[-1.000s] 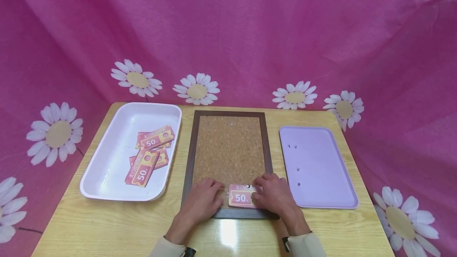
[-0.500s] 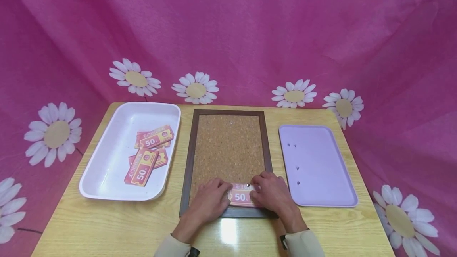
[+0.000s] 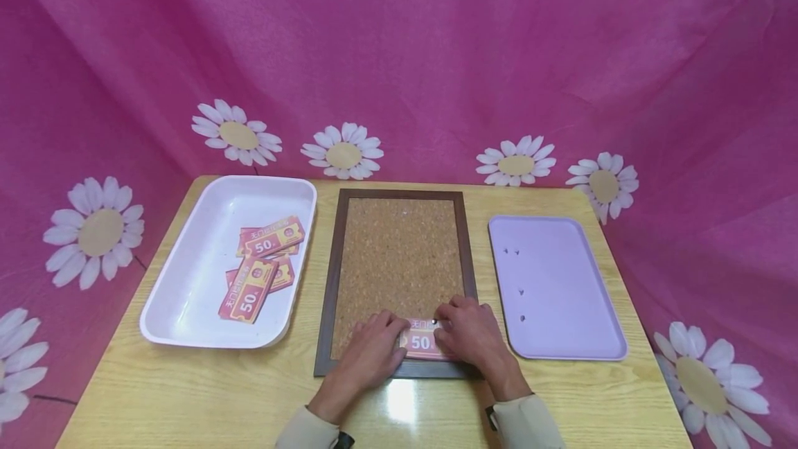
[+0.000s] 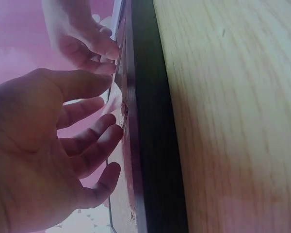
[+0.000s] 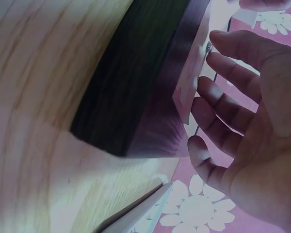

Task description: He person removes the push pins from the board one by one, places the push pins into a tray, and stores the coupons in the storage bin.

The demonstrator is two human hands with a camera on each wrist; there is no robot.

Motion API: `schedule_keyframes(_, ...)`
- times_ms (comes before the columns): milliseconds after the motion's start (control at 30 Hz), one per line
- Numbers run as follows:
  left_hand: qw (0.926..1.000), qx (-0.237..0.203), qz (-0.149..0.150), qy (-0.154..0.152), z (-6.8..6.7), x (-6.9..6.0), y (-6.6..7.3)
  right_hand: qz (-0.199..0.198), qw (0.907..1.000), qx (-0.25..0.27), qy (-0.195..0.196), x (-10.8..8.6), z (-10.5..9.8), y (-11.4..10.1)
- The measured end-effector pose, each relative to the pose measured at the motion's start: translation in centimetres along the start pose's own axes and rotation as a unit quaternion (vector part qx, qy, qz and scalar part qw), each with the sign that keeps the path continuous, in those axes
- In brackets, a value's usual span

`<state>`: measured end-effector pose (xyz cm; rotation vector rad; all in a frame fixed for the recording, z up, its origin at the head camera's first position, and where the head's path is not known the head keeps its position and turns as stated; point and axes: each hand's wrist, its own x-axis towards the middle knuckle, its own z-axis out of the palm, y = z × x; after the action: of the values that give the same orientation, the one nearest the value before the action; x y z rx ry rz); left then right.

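A red and yellow coupon [image 3: 420, 343] printed with 50 lies at the lower right of a framed corkboard [image 3: 402, 248]. My left hand [image 3: 372, 350] rests at the coupon's left edge, its fingers loosely bent with fingertips down on it, as the left wrist view also suggests. At the coupon's right part, my right hand [image 3: 472, 332] covers some of the print. Between its thumb and index fingertips sits a small shiny pushpin [image 5: 209, 47], pinched at the coupon's upper edge. Whether the point has entered the cork is hidden.
A white tray [image 3: 181, 303] on the left holds several coupons [image 3: 249, 289] in overlapping piles. On the right, a purple tray [image 3: 567, 296] bears several small pins [image 3: 521, 292] along its left side. A pink flowered cloth hangs behind the wooden table [image 3: 206, 386].
My left hand has moved right, from beside the coupon onto its left edge. The right hand stays at the pin with little visible movement. The view has shifted slightly.
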<state>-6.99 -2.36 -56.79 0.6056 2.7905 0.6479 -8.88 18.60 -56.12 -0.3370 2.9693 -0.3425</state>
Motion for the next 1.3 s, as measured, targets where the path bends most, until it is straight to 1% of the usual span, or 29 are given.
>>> schedule_keyframes(200,0.9999,-0.014,0.004,0.008,0.0,0.0,0.0,-0.01,0.9999,-0.006,0.011,0.3,0.2,-0.2)
schedule_keyframes(433,0.9999,-0.013,0.001,0.002,0.1,0.1,0.1,-0.027,0.9989,-0.029,0.026,0.8,0.1,-0.5)
schedule_keyframes(600,0.9999,-0.008,0.006,0.003,0.2,0.1,0.1,-0.024,0.9993,-0.023,0.017,1.0,0.0,-0.7)
schedule_keyframes(800,1.0,-0.007,0.0,-0.005,0.2,0.1,0.2,-0.015,0.9997,-0.02,0.0,1.2,0.0,-0.8)
schedule_keyframes(1067,0.9999,-0.01,0.002,-0.003,0.1,0.1,0.3,-0.019,0.9996,-0.017,0.007,1.3,0.1,-0.6)
schedule_keyframes(1300,1.0,-0.007,0.007,0.0,0.1,0.1,0.3,-0.014,0.9998,-0.013,0.003,1.6,0.0,-0.5)
